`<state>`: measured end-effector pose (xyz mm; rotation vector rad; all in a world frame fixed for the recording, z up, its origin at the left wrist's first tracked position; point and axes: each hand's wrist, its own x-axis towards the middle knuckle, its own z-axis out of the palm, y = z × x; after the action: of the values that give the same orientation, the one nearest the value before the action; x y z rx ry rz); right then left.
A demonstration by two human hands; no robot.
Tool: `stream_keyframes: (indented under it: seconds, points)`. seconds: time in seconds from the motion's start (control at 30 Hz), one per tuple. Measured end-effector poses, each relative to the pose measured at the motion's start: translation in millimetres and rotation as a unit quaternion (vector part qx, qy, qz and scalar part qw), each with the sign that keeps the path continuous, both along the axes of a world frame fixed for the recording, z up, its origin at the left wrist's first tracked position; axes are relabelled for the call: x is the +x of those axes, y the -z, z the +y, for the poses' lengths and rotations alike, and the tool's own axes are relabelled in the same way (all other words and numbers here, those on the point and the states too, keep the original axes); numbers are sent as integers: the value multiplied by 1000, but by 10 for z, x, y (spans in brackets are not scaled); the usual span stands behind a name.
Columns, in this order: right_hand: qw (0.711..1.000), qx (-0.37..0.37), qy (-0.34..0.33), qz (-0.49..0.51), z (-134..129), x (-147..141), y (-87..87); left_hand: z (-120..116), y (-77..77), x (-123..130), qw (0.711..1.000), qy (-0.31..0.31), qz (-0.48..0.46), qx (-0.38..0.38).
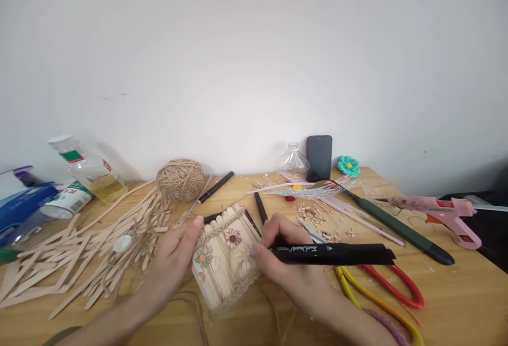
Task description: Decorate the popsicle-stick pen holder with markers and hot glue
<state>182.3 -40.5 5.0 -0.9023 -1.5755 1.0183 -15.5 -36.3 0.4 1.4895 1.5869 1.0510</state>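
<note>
Stick panel (224, 258) with drawn flowers, lower centre of the frame: your left hand (178, 251) pinches its left side; your right hand (288, 266), fingers curled, grips a black marker (333, 254) at its right. Left of centre, a twine ball (180, 180) sits on the desk (456, 303).

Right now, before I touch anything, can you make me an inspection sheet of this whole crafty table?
Surface: wooden table, with wood chips scattered toward the back.
Job's things: craft-stick panel with flowers drawn on it and twine along two edges; black marker.
Clutter: loose craft sticks, twine ball, teal flower, pink glue gun with a red light showing.
Left hand: holds the panel by its edge.
Right hand: holds the marker over the panel; whether the tip touches cannot be told.
Cables: nothing seen.
Surroundings: pale wall behind the table, smartphone upright in front of it.
</note>
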Motion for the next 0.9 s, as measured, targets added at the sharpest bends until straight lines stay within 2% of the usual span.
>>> stream_keyframes:
  seconds: [0.37,0.9]
  points:
    - [999,3,-13,-33,0,17,-4,10,3,-2,1000,7,-6,-11]
    - [999,4,-17,-28,-17,-6,-16,6,-14,-3,1000,7,12,-3]
